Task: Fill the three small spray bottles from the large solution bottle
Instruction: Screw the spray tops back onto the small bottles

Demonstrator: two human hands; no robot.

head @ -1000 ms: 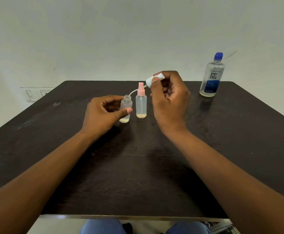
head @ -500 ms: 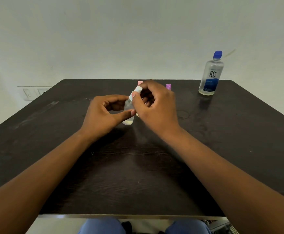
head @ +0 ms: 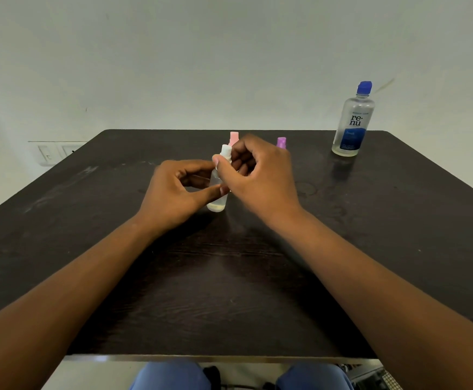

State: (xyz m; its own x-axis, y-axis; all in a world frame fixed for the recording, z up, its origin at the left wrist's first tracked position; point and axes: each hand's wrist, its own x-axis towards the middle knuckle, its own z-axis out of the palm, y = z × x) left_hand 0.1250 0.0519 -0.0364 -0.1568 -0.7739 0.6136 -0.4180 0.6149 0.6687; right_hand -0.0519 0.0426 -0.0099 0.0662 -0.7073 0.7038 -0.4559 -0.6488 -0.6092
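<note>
A small clear spray bottle (head: 217,202) with a little yellowish liquid at its bottom stands on the dark table (head: 229,277). My left hand (head: 179,192) grips its body. My right hand (head: 255,175) pinches the white spray cap (head: 225,152) seated on its neck. Behind my right hand, only the tops of a pink-capped spray bottle (head: 233,137) and a purple-capped spray bottle (head: 281,142) show. The large solution bottle (head: 353,122), clear with a blue cap and blue label, stands at the back right, apart from both hands.
A pale wall rises behind the table, with a switch plate (head: 58,153) at the left. The table's front edge (head: 218,358) is near me, with my knees in blue below it.
My right hand brought the white spray cap with its tube down from above the pink bottle onto the clear bottle's neck. My left hand kept its grip on the bottle.
</note>
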